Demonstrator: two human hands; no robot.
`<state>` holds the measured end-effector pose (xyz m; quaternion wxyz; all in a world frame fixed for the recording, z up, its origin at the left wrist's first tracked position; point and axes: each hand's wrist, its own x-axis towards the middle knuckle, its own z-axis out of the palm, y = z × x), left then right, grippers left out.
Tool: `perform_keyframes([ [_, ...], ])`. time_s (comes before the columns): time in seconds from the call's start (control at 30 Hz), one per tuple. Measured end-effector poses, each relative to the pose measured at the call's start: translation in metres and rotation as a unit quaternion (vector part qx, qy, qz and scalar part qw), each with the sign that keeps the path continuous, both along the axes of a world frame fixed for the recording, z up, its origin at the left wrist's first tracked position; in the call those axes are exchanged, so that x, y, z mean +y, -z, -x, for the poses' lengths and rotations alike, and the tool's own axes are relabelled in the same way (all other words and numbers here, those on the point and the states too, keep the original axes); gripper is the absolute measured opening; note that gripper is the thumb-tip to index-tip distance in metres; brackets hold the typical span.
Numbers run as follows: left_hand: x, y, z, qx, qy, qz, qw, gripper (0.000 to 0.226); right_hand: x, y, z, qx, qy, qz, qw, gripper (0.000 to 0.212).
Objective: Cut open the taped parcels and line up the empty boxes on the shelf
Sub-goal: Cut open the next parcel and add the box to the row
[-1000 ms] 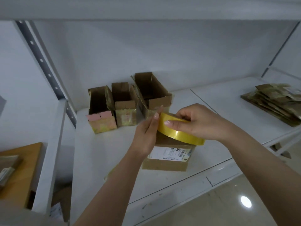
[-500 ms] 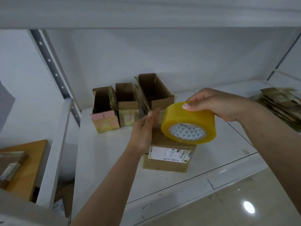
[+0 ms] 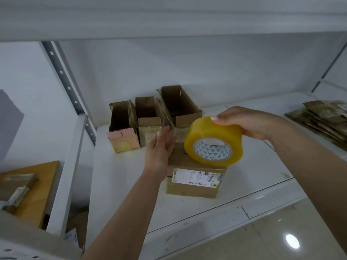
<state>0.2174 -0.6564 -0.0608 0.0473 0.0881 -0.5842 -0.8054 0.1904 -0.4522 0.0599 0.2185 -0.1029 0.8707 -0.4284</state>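
Lifted clear, tape roll (image 3: 214, 141) in right hand (image 3: 249, 122); parcel (image 3: 195, 179) label unreadable.

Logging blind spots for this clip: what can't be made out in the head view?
- Top of the taped parcel: partly hidden by the tape roll and left hand.
- Parcel label text: too small to read.
- Flattened cardboard stack: cut off by the right edge.
- Right hand fingertips: behind the roll.
- Any cutting tool: none in view.
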Motion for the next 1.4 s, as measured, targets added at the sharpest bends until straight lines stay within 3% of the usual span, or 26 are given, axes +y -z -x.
perform_keyframes([
  [0.1, 0.002, -0.001, -0.002, 0.012, 0.004, 0.022, 1.0, 0.039, 0.008, 0.004, 0.001, 0.007, 0.028, 0.068, 0.997, 0.047],
  [0.23, 0.004, 0.0, -0.002, 0.019, -0.008, 0.053, 0.998, 0.033, -0.007, 0.007, 0.001, 0.068, 0.045, 0.017, 0.997, 0.067],
  [0.47, -0.025, 0.019, -0.001, -0.019, -0.046, 0.128, 0.991, 0.046, -0.022, 0.009, 0.002, 0.105, 0.066, -0.004, 0.992, 0.058],
  [0.63, -0.021, 0.036, -0.007, -0.1, 0.003, 0.116, 0.988, 0.048, -0.035, 0.01, 0.001, 0.122, 0.075, -0.001, 0.99, 0.042],
  [0.93, -0.003, 0.051, -0.006, -0.208, 0.035, 0.026, 0.977, 0.041, -0.038, 0.015, 0.002, 0.14, 0.09, 0.019, 0.986, 0.054],
  [1.13, -0.002, 0.06, -0.008, -0.238, 0.009, -0.058, 0.969, 0.041, -0.037, 0.016, 0.0, 0.14, 0.091, 0.028, 0.986, 0.05],
  [1.23, 0.002, 0.057, -0.005, -0.244, 0.01, -0.043, 0.969, 0.02, -0.037, 0.016, 0.0, 0.139, 0.089, 0.027, 0.986, 0.053],
  [1.3, 0.003, 0.049, -0.004, -0.238, 0.021, -0.011, 0.971, 0.021, -0.037, 0.015, 0.0, 0.135, 0.086, 0.024, 0.987, 0.053],
  [1.4, -0.007, 0.034, -0.007, -0.175, 0.049, 0.124, 0.976, 0.026, -0.034, 0.015, 0.001, 0.121, 0.069, 0.014, 0.99, 0.049],
])
